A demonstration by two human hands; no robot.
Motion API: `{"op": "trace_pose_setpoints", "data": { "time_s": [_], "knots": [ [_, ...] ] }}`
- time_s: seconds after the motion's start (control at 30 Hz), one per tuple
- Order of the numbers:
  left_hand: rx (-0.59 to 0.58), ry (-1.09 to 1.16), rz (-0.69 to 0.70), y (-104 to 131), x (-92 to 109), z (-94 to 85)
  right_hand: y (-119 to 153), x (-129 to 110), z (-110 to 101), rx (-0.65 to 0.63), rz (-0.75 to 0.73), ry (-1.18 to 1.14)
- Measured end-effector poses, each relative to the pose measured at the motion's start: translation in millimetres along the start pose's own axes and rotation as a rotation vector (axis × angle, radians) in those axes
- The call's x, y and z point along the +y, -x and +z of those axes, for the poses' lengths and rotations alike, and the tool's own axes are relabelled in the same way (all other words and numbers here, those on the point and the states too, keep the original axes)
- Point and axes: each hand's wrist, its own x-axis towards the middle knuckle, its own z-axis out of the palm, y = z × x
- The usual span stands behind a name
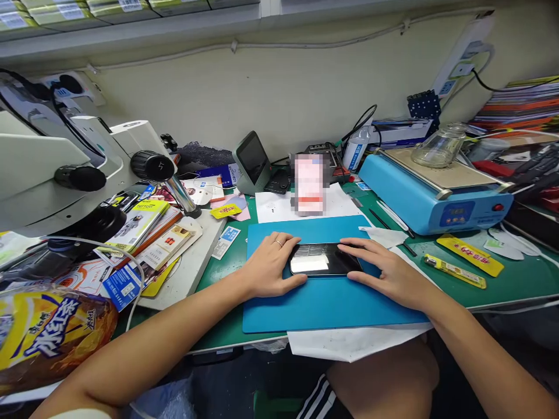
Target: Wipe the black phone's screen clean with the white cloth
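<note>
A smartphone (327, 265) with a dark, glossy screen lies sideways on a blue work mat (279, 311), light reflecting in its left half. My left hand (273, 265), a ring on one finger, grips the phone's left end, with the thumb at the near edge and fingers at the far edge. At the other end, my right hand (384, 267) holds the phone the same way, fingertips along the far right corner and thumb at the near side. White paper (358, 343) sticks out from under the mat.
A microscope (87, 174) stands at left beside piled boxes and a bottle of tea (56, 337). At right sits a blue heating plate machine (437, 192) with a glass jar (441, 145) on top. Behind the mat is a blurred, lit screen (310, 183). A yellow cutter (454, 272) lies right.
</note>
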Motion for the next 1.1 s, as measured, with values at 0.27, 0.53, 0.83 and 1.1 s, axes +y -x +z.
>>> {"op": "trace_pose_setpoints", "data": {
  "time_s": [0.27, 0.53, 0.83, 1.1],
  "knots": [
    [0.023, -0.025, -0.046, 0.3, -1.9, 1.9, -3.3, 7.1, 0.8, -0.027, 0.028, -0.063],
    [0.028, -0.027, -0.062, -0.3, -0.1, -0.4, -4.1, 7.4, 0.6, -0.050, 0.038, -0.076],
    [0.024, -0.015, -0.065, -0.4, -1.0, -1.0, -5.0, 7.6, 1.5, -0.049, 0.029, -0.069],
    [0.017, -0.012, -0.070, -1.2, -0.1, -1.9, -6.5, 6.0, -0.4, -0.054, 0.029, -0.084]
  ]
}}
